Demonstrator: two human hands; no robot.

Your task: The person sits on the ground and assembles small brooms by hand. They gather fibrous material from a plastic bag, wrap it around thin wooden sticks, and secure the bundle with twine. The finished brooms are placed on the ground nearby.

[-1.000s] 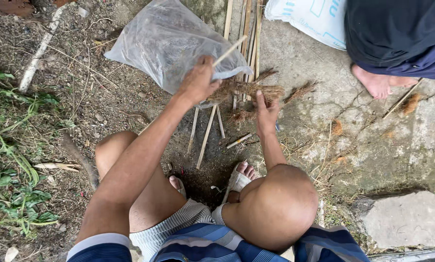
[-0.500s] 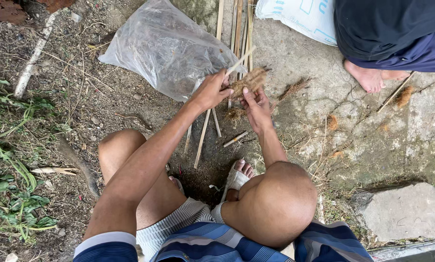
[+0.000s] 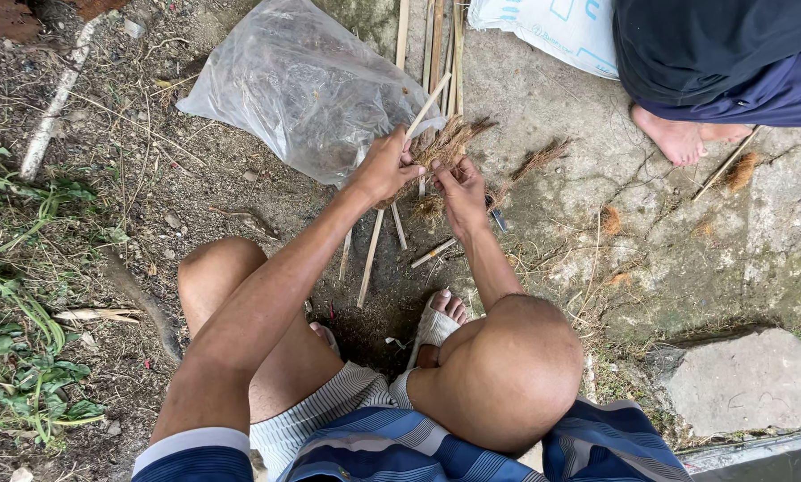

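Fibre tuft (image 3: 450, 143) between both hands (touching)

Left hand (image 3: 384, 170) moved from gripping a thin stick high over the plastic bag (image 3: 302, 85) a second ago to a lower, nearer spot, now closed around both the bamboo stick (image 3: 425, 105) and a tuft of brown fibre (image 3: 445, 143). Right hand (image 3: 461, 189) came up off the ground litter and closed in; it now touches the fibre tuft just right of the left hand. The fibre was lying on the ground before and is now lifted between both hands. Camera view shifted slightly toward the far side.
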